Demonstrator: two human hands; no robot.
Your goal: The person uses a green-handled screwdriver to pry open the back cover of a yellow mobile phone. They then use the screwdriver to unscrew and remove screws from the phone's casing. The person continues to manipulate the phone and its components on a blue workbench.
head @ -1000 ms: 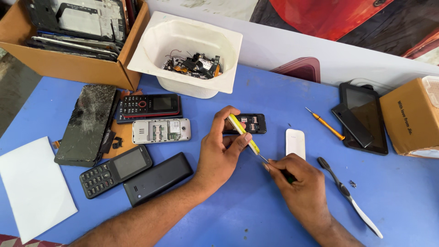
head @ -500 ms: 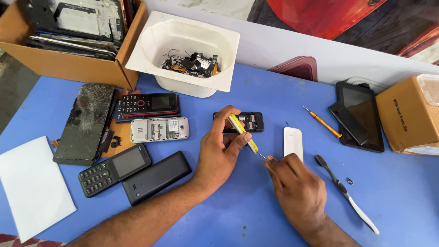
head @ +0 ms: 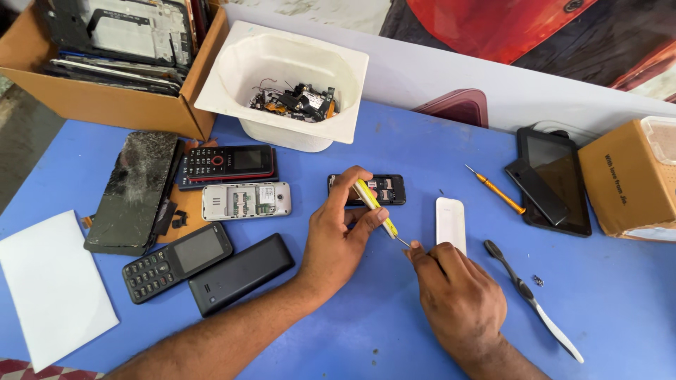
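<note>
My left hand (head: 339, 238) grips a small yellow-handled screwdriver (head: 375, 207) by its handle, shaft pointing down to the right. My right hand (head: 458, 299) rests on the blue table (head: 394, 331) with its fingertips at the metal tip of the screwdriver. Just behind my left hand lies a small black phone (head: 384, 188) with its back removed. A white back cover (head: 451, 223) lies flat beside my right hand.
A white tub (head: 232, 77) of phone parts and a cardboard box (head: 105, 105) of screens stand at the back. Several phones (head: 225, 163) lie at the left with a white sheet (head: 53, 288). An orange screwdriver (head: 496, 190), toothbrush (head: 531, 299), tablet (head: 553, 179) and brown box (head: 627, 179) lie right.
My right hand has slid a little toward the screwdriver's tip. My left hand still holds the screwdriver in about the same place.
</note>
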